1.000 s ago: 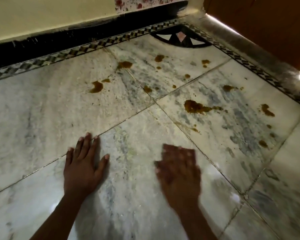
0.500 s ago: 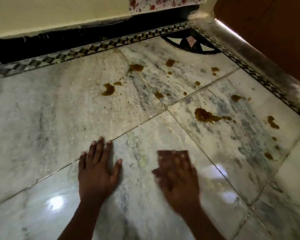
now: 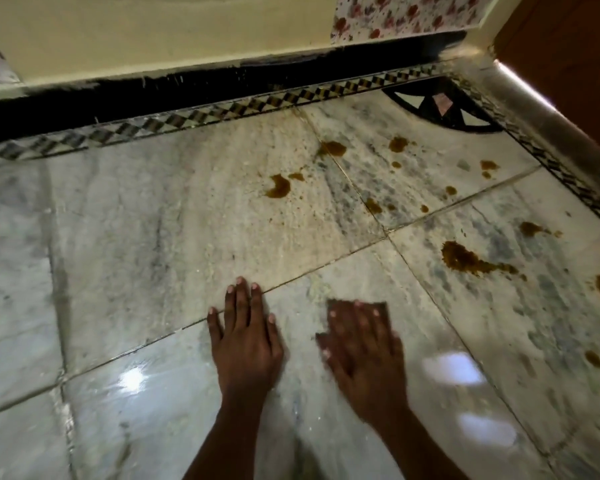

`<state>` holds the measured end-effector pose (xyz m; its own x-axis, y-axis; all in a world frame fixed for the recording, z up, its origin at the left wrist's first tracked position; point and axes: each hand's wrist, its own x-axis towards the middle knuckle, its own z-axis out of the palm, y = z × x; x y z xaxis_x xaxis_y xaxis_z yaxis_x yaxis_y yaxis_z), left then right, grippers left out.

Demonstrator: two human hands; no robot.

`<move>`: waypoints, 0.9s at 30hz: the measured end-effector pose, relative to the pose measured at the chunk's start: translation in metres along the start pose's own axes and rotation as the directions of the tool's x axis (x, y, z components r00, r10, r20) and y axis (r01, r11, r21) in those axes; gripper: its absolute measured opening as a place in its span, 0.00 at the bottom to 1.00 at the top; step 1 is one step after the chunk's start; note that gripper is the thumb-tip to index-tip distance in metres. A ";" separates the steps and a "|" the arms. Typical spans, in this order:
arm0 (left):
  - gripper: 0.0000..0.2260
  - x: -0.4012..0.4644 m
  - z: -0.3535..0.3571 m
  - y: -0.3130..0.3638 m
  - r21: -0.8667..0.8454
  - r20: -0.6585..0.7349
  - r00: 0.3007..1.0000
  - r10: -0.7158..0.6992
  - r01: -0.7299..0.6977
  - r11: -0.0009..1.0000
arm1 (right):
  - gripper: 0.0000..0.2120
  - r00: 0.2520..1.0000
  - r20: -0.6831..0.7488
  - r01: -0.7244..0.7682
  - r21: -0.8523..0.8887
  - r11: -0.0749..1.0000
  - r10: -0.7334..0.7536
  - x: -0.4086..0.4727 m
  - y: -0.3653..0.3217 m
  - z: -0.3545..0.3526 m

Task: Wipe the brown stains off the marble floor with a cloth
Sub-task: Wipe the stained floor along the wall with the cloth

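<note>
My right hand (image 3: 362, 344) lies flat with spread fingers on a dark brown cloth (image 3: 380, 306), pressing it onto the marble floor (image 3: 153, 237). Only the cloth's far edge and left corner show past my fingers. My left hand (image 3: 245, 336) rests flat on the floor beside it, fingers straight, holding nothing. Brown stains lie further away: a large one (image 3: 465, 259) to the right, a curved one (image 3: 278, 187) ahead, and several smaller spots (image 3: 397, 144) toward the corner.
A cream wall with a black skirting (image 3: 187, 95) and a checkered border strip (image 3: 222, 114) runs along the far side. A raised stone threshold (image 3: 541, 109) and a wooden door (image 3: 568, 53) close off the right. A black corner inlay (image 3: 437, 109) sits in the floor.
The view has shifted left, so the stains appear further right. Both hands have stayed flat on the floor, and my right hand with the cloth has slid slightly forward.
</note>
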<state>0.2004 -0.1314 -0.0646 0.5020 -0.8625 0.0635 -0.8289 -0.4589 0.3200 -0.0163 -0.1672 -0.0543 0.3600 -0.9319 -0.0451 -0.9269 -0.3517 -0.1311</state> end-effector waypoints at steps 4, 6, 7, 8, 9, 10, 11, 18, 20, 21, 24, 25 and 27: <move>0.29 -0.001 0.001 0.002 0.007 -0.011 1.000 -0.020 0.020 1.000 | 0.32 0.894 0.027 -0.446 0.162 0.880 0.447 0.088 -0.030 -0.003; 0.29 -0.001 0.002 0.002 0.006 -0.012 0.999 -0.039 0.039 0.999 | 0.32 0.913 0.094 -0.408 0.182 0.894 0.398 0.125 -0.056 -0.001; 0.29 0.000 0.001 0.002 0.000 -0.026 0.998 -0.058 0.058 0.998 | 0.32 0.964 -0.007 -0.261 0.154 0.953 0.265 0.130 -0.063 0.007; 0.29 -0.001 0.001 0.002 -0.008 -0.042 0.996 -0.083 0.083 0.997 | 0.31 0.996 -0.053 -0.065 0.083 0.994 0.070 0.124 -0.067 0.012; 0.28 0.001 0.000 0.002 -0.009 -0.061 0.992 -0.107 0.107 0.994 | 0.30 0.989 -0.039 0.145 0.008 0.989 -0.144 0.115 -0.063 0.014; 0.28 0.001 0.000 0.002 -0.012 -0.068 0.989 -0.130 0.129 0.992 | 0.29 0.948 0.029 0.319 -0.035 0.947 -0.318 0.103 -0.052 0.011; 0.28 0.000 0.000 0.003 -0.015 -0.068 0.987 -0.146 0.146 0.989 | 0.30 0.905 0.097 0.419 -0.038 0.907 -0.414 0.093 -0.038 0.007; 0.30 0.001 0.002 0.005 -0.012 -0.033 0.990 -0.136 0.136 0.991 | 0.33 0.942 0.058 -0.336 0.141 0.931 0.331 0.152 -0.053 0.004; 0.30 0.002 0.004 0.002 -0.005 -0.036 0.992 -0.123 0.123 0.992 | 0.32 0.948 0.133 -0.307 0.152 0.939 0.288 0.188 -0.092 0.007; 0.30 0.002 0.005 0.001 0.001 -0.034 0.993 -0.111 0.112 0.994 | 0.30 0.976 0.086 -0.210 0.147 0.966 0.199 0.194 -0.105 0.010; 0.30 0.005 0.001 0.003 0.035 -0.012 0.994 -0.105 0.105 0.994 | 0.29 0.998 -0.046 0.035 0.125 0.992 -0.029 0.165 -0.117 0.016; 0.30 0.006 0.000 0.006 0.037 -0.009 0.994 -0.111 0.112 0.993 | 0.29 0.998 -0.034 0.064 0.117 0.991 -0.060 0.153 -0.109 0.012; 0.30 0.006 -0.002 0.007 0.039 -0.008 0.992 -0.126 0.127 0.991 | 0.31 0.999 -0.003 0.050 0.122 0.991 -0.050 0.150 -0.091 0.009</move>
<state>0.1982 -0.1398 -0.0603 0.6049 -0.7957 0.0305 -0.7675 -0.5724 0.2884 0.1224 -0.2741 -0.0577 0.4057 -0.9133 -0.0358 -0.8877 -0.3844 -0.2534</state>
